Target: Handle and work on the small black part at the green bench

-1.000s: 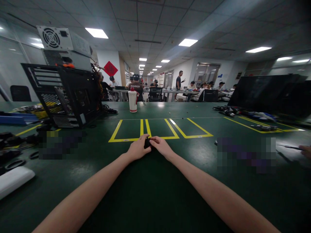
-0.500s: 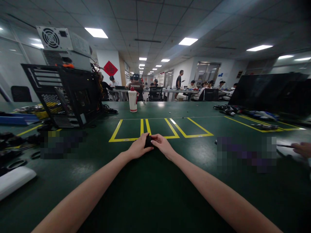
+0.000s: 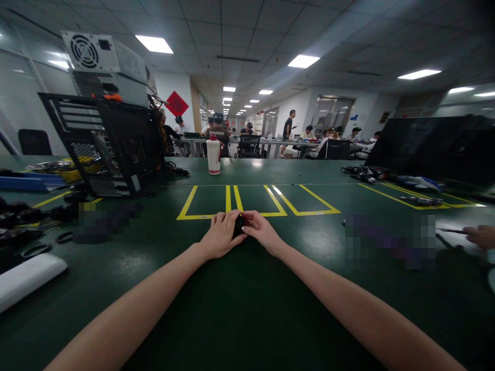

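Note:
A small black object (image 3: 238, 226) is between my two hands, low over the green table (image 3: 247, 293), near the front ends of the yellow tape outlines. My left hand (image 3: 221, 234) wraps round its left side, the thumb below and the fingers over the top. From the right, my right hand (image 3: 262, 232) pinches it with thumb and fingertips. Most of the object is hidden by the fingers, so its exact shape cannot be made out.
A white cup (image 3: 214, 157) stands beyond the tape. At left are a black computer case (image 3: 116, 144) under power supplies, and a white object (image 3: 33, 278). A dark monitor (image 3: 425, 147) stands at right. Another person's hand (image 3: 479, 237) holds a thin tool at the right edge.
The view has shifted slightly. More of my left hand's fingers now show over the black object, and both hands remain on it.

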Tool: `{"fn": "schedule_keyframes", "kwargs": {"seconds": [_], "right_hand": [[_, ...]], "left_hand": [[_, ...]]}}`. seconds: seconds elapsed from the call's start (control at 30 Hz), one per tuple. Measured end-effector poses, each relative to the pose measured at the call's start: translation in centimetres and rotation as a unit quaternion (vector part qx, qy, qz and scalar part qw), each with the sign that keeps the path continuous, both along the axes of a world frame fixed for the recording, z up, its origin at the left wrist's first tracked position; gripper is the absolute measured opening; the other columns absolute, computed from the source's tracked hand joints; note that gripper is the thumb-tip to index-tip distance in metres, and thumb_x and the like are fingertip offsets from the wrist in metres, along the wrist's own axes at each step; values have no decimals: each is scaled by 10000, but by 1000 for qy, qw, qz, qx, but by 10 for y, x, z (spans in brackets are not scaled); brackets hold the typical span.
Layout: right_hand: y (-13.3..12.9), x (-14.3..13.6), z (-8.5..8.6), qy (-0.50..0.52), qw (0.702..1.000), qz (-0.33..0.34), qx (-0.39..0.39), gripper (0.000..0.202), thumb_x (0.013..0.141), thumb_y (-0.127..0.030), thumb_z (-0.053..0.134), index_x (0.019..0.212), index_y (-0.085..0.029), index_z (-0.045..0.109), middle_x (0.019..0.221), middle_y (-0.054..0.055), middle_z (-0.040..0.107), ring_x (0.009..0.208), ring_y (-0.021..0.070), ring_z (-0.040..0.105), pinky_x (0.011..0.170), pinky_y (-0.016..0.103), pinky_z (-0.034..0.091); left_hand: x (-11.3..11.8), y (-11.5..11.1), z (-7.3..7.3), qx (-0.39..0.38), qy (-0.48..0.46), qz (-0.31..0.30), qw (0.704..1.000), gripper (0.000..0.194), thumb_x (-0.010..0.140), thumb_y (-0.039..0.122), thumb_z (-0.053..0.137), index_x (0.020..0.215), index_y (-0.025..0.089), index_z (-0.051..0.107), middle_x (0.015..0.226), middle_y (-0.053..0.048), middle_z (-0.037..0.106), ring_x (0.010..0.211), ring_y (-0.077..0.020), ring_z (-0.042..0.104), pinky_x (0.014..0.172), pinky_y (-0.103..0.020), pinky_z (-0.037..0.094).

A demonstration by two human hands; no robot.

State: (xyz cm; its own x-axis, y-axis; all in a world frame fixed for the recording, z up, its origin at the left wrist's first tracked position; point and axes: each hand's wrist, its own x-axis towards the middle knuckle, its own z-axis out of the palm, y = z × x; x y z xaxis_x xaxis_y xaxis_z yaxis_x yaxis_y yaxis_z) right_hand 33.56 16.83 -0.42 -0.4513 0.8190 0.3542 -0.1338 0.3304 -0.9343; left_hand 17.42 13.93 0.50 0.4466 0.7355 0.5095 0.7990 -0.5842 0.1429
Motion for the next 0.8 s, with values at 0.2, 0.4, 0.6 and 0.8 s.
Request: {"fn": "schedule_keyframes", "kwargs": {"seconds": [0.2,0.4,0.6,0.8], "right_hand": [[3,-1,-2,16,999,-6,-45,362,653,-193,592,1010,-192,531,1053,39,561,1006,153,506,956,355,320],[-1,-4,2,7,999,-43,-24,228,695,-253,556,914,-191,555,941,18,585,919,138,536,882,322,382],[-1,-2,0,-11,998,-39,-56,345,677,-245,582,1012,-213,506,1036,43,554,929,150,538,841,340,410],[1,-1,-4,29,997,2,-70,351,624,-191,622,962,-197,525,1038,32,565,997,162,514,901,355,372]], "left_hand": [[-2,7,-5,3,-7,-43,999,587,775,395,491,1232,167,202,1228,-114,352,1170,-250,287,982,-438,192],[-3,7,-4,-19,-8,-55,998,570,799,382,459,1246,185,165,1242,-112,352,1169,-228,318,995,-444,165],[-3,7,-4,-18,-12,-48,999,565,794,376,468,1238,183,178,1238,-114,359,1163,-228,326,990,-450,172],[-4,8,-5,-14,-13,-50,999,557,788,363,474,1231,182,189,1237,-117,358,1164,-233,325,984,-455,177]]}}
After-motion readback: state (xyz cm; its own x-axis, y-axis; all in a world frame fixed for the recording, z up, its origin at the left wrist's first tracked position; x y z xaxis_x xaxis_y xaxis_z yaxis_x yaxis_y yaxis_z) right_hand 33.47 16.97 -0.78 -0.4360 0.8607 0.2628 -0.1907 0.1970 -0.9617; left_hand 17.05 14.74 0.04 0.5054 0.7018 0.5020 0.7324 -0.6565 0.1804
